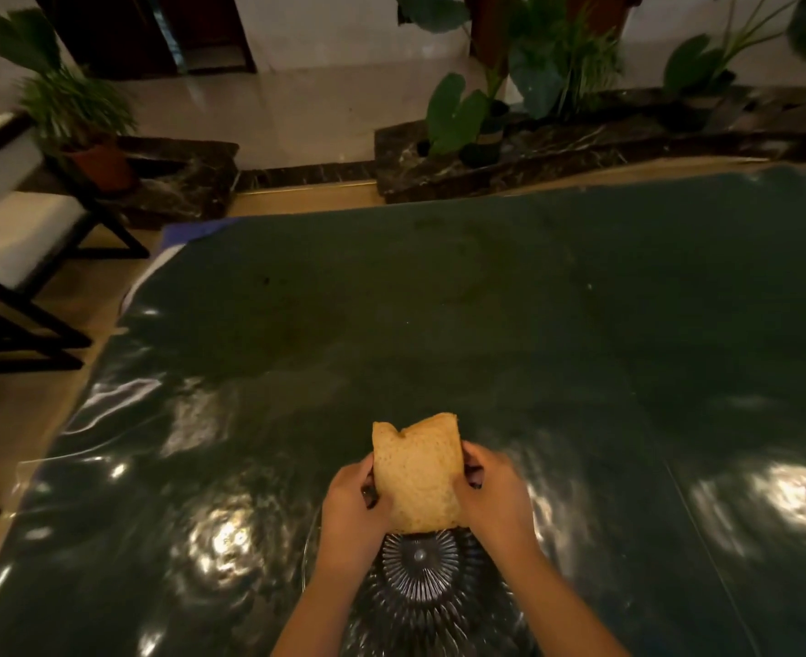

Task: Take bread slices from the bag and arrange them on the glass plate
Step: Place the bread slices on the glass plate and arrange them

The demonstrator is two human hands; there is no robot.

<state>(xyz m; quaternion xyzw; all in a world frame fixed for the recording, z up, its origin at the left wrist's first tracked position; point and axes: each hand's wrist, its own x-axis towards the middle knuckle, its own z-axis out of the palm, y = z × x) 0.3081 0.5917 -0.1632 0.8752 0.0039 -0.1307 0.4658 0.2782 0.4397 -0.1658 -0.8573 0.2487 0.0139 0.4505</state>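
Currently my left hand (pixel 351 507) and right hand (pixel 496 495) pinch the bread slice (pixel 415 476) over the glass plate (pixel 420 576); excess squeeze may tear it.

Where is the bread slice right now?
In the head view, low centre: the bread slice is held between the left hand and right hand, above the glass plate.

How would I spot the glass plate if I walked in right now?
Look at the big dark glossy table, at its near edge, just below the two hands holding a bread slice. The glass plate lies there, clear, with fine ribs fanning out from a small centre knob, unlike the smooth tabletop.
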